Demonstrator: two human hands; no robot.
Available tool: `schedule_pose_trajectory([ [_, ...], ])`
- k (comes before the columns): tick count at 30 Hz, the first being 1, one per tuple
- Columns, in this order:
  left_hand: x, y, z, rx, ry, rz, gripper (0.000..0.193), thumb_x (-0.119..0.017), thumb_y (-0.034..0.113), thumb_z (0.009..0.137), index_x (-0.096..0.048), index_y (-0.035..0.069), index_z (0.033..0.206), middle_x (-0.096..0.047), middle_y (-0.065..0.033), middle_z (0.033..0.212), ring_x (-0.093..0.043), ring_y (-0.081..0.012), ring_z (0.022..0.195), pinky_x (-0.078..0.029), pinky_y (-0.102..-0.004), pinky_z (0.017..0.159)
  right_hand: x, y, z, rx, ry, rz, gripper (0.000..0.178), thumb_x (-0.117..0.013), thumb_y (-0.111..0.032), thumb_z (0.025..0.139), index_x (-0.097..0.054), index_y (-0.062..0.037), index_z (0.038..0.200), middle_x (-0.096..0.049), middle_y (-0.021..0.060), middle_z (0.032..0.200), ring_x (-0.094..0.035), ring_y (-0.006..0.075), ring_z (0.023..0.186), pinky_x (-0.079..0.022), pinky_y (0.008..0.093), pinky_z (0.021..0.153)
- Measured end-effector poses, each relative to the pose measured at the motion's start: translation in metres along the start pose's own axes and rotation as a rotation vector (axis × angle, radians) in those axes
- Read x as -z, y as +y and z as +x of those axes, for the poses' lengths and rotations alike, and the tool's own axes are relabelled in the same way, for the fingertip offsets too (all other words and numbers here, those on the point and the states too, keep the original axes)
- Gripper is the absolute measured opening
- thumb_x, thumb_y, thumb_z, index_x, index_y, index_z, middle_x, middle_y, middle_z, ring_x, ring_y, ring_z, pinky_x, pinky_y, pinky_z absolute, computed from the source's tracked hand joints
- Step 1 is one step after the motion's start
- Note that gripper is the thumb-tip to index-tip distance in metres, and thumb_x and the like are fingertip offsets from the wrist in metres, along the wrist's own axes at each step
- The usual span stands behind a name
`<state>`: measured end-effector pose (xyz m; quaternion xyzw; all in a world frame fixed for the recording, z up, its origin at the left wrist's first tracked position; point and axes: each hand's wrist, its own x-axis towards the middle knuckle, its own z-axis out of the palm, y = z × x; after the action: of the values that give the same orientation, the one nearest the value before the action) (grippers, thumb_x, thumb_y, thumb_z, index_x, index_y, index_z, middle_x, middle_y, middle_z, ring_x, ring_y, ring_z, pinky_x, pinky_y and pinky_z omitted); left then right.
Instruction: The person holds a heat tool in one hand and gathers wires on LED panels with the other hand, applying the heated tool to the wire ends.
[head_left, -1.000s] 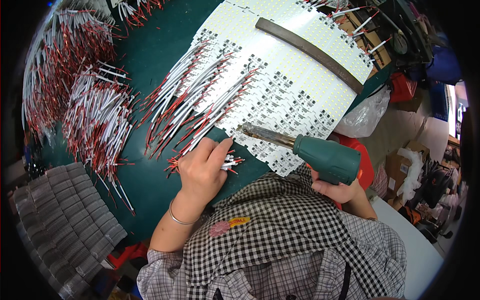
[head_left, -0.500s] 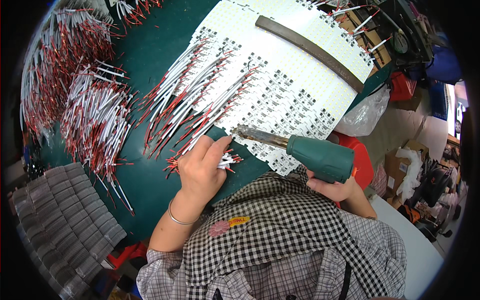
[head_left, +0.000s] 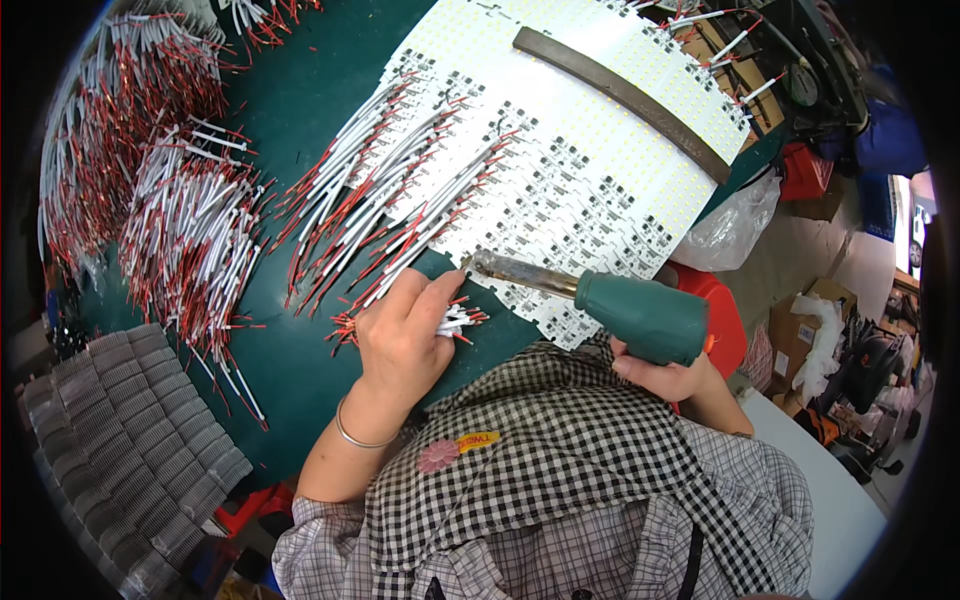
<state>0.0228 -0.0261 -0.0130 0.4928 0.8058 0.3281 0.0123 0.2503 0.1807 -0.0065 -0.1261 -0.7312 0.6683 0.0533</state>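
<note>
My right hand [head_left: 662, 374] is wrapped round the handle of a green soldering gun [head_left: 640, 312], whose metal barrel points left. Its tip meets the lower left edge of the white LED circuit boards [head_left: 600, 130], beside my left fingertips. A bunch of short white wires with red ends [head_left: 462, 320] is gripped in my left hand [head_left: 408, 325]; its index finger and thumb reach to the board edge by the tip. What exactly those fingertips pinch is too small to make out. Rows of wires [head_left: 440, 215] are attached along the boards just above my left hand.
A dark curved bar [head_left: 620, 100] lies across the boards. Wire piles [head_left: 190, 230] cover the green table's left side [head_left: 275, 90], with stacked grey ribbed parts [head_left: 130, 420] at the near left. Right of the table are a clear plastic bag [head_left: 730, 230], a red stool [head_left: 715, 305] and cardboard boxes [head_left: 795, 335].
</note>
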Motion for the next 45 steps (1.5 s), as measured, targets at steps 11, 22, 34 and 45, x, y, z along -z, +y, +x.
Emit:
schedule_pose_trajectory([
  [11,0.000,0.002,0.002,-0.008,0.006,0.012,0.041,-0.063,-0.014,0.060,-0.069,0.005,0.097,-0.052,-0.0065,0.068,-0.055,-0.0195,0.055,-0.043,-0.0303,0.047,-0.001,-0.018,0.005,-0.108,0.095,0.189,0.032,-0.075,-0.001,0.074,-0.060,-0.0003,0.102,-0.064,0.0034,0.085,-0.060,0.0107,0.075,-0.049,0.0253,0.065],
  [22,0.003,-0.007,0.006,-0.023,-0.082,-0.127,0.047,-0.057,-0.015,0.055,-0.069,0.005,0.096,-0.053,-0.0070,0.069,-0.057,-0.0211,0.059,-0.044,-0.0312,0.050,0.010,-0.012,-0.014,-0.052,0.026,0.170,0.043,-0.067,0.004,0.079,-0.055,0.0045,0.120,-0.062,0.0084,0.101,-0.059,0.0118,0.078,-0.052,0.0247,0.069],
  [34,0.001,-0.007,0.004,-0.087,-0.044,-0.117,0.049,-0.056,-0.014,0.053,-0.070,0.006,0.095,-0.055,-0.0060,0.070,-0.056,-0.0195,0.056,-0.042,-0.0304,0.047,-0.005,-0.016,-0.011,-0.081,0.070,0.131,0.024,-0.074,-0.002,0.073,-0.062,-0.0009,0.094,-0.064,0.0048,0.086,-0.060,0.0131,0.074,-0.048,0.0264,0.065],
  [45,0.000,-0.008,0.004,-0.119,-0.035,-0.103,0.051,-0.054,-0.014,0.050,-0.069,0.005,0.095,-0.056,-0.0059,0.071,-0.055,-0.0199,0.055,-0.042,-0.0306,0.045,-0.005,-0.015,-0.014,-0.044,0.019,-0.021,0.027,-0.075,-0.002,0.073,-0.061,0.0009,0.097,-0.066,0.0075,0.087,-0.064,0.0148,0.076,-0.049,0.0264,0.066],
])
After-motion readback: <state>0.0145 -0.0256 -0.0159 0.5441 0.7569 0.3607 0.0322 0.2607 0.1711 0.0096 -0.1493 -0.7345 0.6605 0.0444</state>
